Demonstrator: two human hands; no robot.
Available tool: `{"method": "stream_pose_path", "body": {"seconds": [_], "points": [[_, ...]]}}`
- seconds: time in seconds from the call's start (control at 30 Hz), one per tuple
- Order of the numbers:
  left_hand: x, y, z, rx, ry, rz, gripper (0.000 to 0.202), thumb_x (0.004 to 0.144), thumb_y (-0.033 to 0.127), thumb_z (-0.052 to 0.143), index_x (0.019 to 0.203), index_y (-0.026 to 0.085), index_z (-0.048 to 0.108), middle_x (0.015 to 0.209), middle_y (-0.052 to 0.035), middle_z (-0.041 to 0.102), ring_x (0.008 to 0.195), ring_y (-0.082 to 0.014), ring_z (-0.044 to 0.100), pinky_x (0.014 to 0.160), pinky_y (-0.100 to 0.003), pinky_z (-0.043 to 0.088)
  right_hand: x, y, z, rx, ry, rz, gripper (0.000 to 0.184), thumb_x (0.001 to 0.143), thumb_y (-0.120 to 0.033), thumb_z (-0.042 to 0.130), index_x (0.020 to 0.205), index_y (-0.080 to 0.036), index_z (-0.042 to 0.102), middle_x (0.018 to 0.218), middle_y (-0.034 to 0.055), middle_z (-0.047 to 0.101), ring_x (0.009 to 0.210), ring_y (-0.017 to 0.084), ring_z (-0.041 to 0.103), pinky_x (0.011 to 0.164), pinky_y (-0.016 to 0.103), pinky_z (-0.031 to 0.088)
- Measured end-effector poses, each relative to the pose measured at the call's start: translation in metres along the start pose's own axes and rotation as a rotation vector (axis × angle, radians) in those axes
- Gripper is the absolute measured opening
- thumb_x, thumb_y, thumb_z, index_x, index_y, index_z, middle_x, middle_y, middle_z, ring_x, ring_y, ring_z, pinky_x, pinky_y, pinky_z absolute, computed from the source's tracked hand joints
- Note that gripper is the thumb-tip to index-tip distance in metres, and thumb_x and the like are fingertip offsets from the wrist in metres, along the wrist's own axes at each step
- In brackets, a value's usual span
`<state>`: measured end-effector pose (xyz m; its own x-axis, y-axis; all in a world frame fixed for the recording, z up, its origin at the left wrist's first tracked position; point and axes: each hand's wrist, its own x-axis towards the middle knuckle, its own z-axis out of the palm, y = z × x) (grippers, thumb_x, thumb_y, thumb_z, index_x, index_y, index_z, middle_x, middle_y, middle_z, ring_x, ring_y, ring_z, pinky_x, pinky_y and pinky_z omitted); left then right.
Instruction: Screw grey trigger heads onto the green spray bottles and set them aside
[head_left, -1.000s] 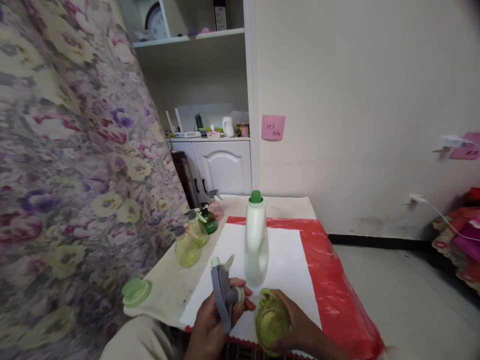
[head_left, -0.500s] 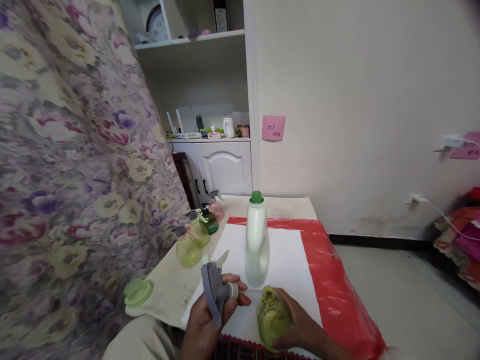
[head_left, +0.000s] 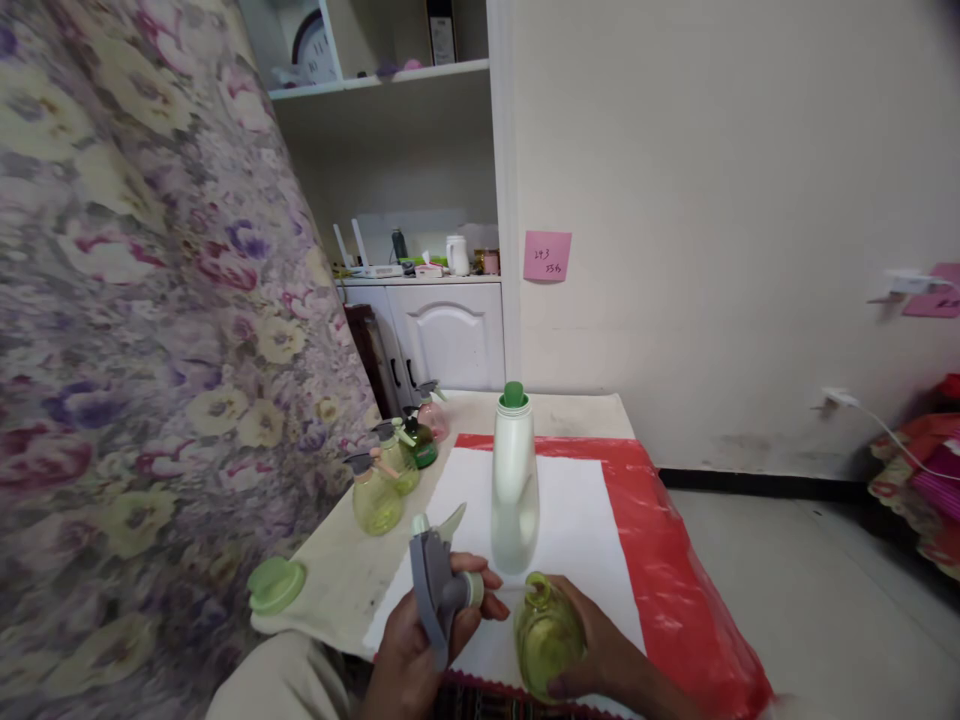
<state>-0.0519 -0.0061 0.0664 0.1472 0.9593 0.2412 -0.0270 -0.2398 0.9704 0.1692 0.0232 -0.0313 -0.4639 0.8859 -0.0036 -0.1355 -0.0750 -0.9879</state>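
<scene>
Left hand (head_left: pixel 405 636): curled around a grey spray top (head_left: pixel 431 592)
Right hand (head_left: pixel 597 646): wrapped around a green bottle (head_left: pixel 546 640)
Big pale bottle (head_left: pixel 514 490): stands up on the white sheet (head_left: pixel 577 530)

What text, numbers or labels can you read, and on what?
"293" or "243" (middle digit unclear): central pink note; second line unclear.
"11" and "10": round clock.
Too small or blurred: dark box's label, far-right pink note.
Held green bottle and large pale bottle: none readable.
</scene>
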Motion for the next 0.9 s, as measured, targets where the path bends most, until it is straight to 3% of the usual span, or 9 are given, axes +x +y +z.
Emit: {"method": "stream_pose_path", "body": {"seconds": [0.13, 0.3, 0.47, 0.53, 0.63, 0.73, 0.83, 0.9], "points": [[-0.003, 0.009, -0.001, 0.039, 0.065, 0.010, 0.030, 0.080, 0.040, 0.064, 0.104, 0.023, 0.061, 0.094, -0.0033, 0.070, 0.080, -0.0199, 0.068, 0.079, -0.032, 0.054, 0.000, 0.001, -0.001, 0.030, -0.005, 0.007, 0.089, 0.040, -0.013, 0.086, 0.121, -0.020, 0.051, 0.118, 0.0078, 0.063, 0.111, 0.030, 0.057, 0.096, 0.043, 0.043], [-0.006, 0.021, 0.000, 0.062, 0.238, 0.071, 0.024, 0.082, 0.040, 0.061, 0.099, 0.023, 0.061, 0.087, -0.0007, 0.069, 0.072, -0.0168, 0.067, 0.074, -0.029, 0.051, 0.001, 0.006, -0.002, 0.071, -0.029, -0.017, 0.090, 0.040, -0.018, 0.088, 0.122, -0.021, 0.050, 0.119, 0.0077, 0.063, 0.111, 0.030, 0.058, 0.098, 0.043, 0.042], [-0.003, 0.023, -0.021, 0.132, 0.274, 0.102, 0.028, 0.083, 0.041, 0.059, 0.105, 0.023, 0.058, 0.094, -0.0015, 0.067, 0.080, -0.0178, 0.068, 0.085, -0.033, 0.049, 0.003, 0.014, -0.004, 0.059, -0.011, -0.020, 0.090, 0.041, -0.019, 0.087, 0.123, -0.022, 0.050, 0.121, 0.0072, 0.063, 0.113, 0.031, 0.057, 0.100, 0.044, 0.041], [0.000, 0.020, -0.032, 0.192, 0.270, 0.055, 0.030, 0.083, 0.040, 0.060, 0.107, 0.022, 0.057, 0.096, -0.0031, 0.067, 0.087, -0.0203, 0.068, 0.087, -0.035, 0.049, 0.003, 0.016, -0.005, 0.048, -0.008, -0.019, 0.091, 0.041, -0.018, 0.087, 0.124, -0.023, 0.050, 0.121, 0.0071, 0.063, 0.114, 0.031, 0.056, 0.100, 0.044, 0.041], [0.006, 0.010, -0.046, 0.356, 0.271, -0.001, 0.030, 0.084, 0.039, 0.059, 0.108, 0.022, 0.058, 0.111, -0.0063, 0.064, 0.099, -0.0224, 0.065, 0.090, -0.036, 0.050, 0.004, 0.018, -0.005, 0.039, -0.003, -0.022, 0.092, 0.040, -0.020, 0.087, 0.124, -0.023, 0.050, 0.119, 0.0068, 0.063, 0.113, 0.031, 0.056, 0.099, 0.044, 0.041], [0.013, -0.010, -0.059, 0.616, 0.173, 0.078, 0.025, 0.088, 0.033, 0.049, 0.108, 0.023, 0.059, 0.120, -0.0081, 0.058, 0.112, -0.0232, 0.057, 0.094, -0.036, 0.048, 0.005, 0.021, -0.006, 0.029, 0.006, -0.015, 0.092, 0.038, -0.020, 0.086, 0.123, -0.024, 0.050, 0.114, 0.0050, 0.063, 0.106, 0.029, 0.058, 0.094, 0.042, 0.044], [0.021, -0.037, -0.070, 0.912, 0.051, 0.090, 0.029, 0.087, 0.022, 0.040, 0.112, 0.022, 0.055, 0.106, -0.0073, 0.059, 0.104, -0.0204, 0.059, 0.091, -0.033, 0.048, 0.006, 0.023, -0.007, 0.024, -0.003, -0.011, 0.090, 0.039, -0.019, 0.085, 0.122, -0.024, 0.050, 0.110, 0.0038, 0.063, 0.101, 0.027, 0.059, 0.089, 0.039, 0.045], [0.026, -0.054, -0.076, 1.113, -0.011, -0.026, 0.035, 0.089, 0.018, 0.031, 0.119, 0.024, 0.050, 0.108, -0.0061, 0.057, 0.100, -0.0172, 0.061, 0.085, -0.029, 0.049, 0.006, 0.024, -0.007, 0.014, -0.021, -0.027, 0.090, 0.040, -0.023, 0.086, 0.122, -0.024, 0.049, 0.109, 0.0043, 0.063, 0.101, 0.027, 0.059, 0.088, 0.039, 0.045]]}}
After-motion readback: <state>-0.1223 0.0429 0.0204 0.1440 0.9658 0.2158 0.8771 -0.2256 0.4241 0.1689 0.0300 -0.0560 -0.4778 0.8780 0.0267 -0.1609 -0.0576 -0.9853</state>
